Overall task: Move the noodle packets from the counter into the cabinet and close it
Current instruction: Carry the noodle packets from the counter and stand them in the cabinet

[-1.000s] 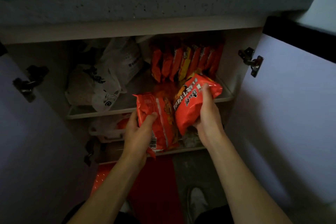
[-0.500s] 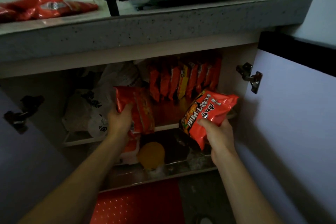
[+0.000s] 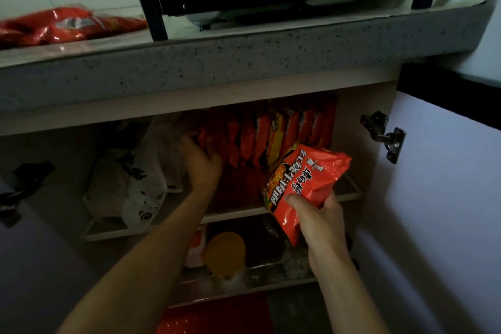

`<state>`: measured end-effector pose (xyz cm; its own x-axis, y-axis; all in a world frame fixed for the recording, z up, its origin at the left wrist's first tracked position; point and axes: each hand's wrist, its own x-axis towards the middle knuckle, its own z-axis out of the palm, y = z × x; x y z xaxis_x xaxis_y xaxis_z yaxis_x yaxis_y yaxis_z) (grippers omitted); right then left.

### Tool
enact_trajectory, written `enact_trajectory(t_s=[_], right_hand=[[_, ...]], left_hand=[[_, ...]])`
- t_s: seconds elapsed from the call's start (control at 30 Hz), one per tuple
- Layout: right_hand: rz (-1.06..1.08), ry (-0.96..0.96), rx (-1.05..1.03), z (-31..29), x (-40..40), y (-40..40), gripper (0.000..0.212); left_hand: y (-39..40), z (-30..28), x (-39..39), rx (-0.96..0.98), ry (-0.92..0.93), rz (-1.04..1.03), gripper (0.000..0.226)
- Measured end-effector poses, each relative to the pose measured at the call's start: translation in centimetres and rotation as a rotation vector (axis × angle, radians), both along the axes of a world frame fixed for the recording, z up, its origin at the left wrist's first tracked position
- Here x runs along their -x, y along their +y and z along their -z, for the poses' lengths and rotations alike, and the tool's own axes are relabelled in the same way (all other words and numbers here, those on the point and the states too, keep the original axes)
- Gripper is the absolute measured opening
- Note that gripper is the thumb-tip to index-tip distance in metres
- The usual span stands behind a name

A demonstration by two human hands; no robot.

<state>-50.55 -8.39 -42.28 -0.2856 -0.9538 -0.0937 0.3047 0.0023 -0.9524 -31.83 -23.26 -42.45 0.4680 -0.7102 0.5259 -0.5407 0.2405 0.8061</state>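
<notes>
Two hands busy: left hand [image 3: 199,161] pushes a packet [image 3: 206,138] into the shelf [image 3: 233,214] row, grip unclear; right hand [image 3: 317,221] grips another noodle packet [image 3: 303,184]. I'd slide it upright beside them.

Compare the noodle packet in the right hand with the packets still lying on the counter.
The held packet is gripped by the right hand in front of the open cabinet's upper shelf, tilted up on end; the counter packets lie flat in a loose pile, untouched. The held packet's printed front is plainly readable; the counter packets look blurred, their print unreadable. Both are red-orange and glossy.
</notes>
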Motion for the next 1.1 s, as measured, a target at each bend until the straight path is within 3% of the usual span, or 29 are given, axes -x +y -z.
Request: enact_trajectory(t_s=[0.3, 0.47, 0.6, 0.7, 0.8, 1.1], right_hand=[[-0.043, 0.072, 0.023, 0.1, 0.2, -0.3, 0.054], [-0.058, 0.094, 0.007, 0.3, -0.9, -0.2, 0.053], [-0.057, 0.134, -0.013, 0.4, -1.2, -0.6, 0.056], [-0.052, 0.157, -0.029, 0.4, -1.3, -0.8, 0.056], [-0.073, 0.184, -0.012, 0.2, -1.0, -0.8, 0.054], [-0.063, 0.204, 0.001, 0.0, -0.3, -0.7, 0.047]], left_hand=[[0.2, 1.0, -1.8, 0.214, -0.038, -0.109, 0.026], [-2.2, 1.9, -1.0, 0.030, 0.007, 0.039, 0.046], [-3.5, 1.8, 0.7, -0.006, 0.096, 0.220, 0.036], [-3.8, 2.2, 0.4, -0.210, 0.241, 0.328, 0.071], [-4.2, 2.8, -1.2, -0.412, 0.189, 0.351, 0.095], [-5.3, 2.8, -2.0, -0.511, 0.181, 0.473, 0.068]])
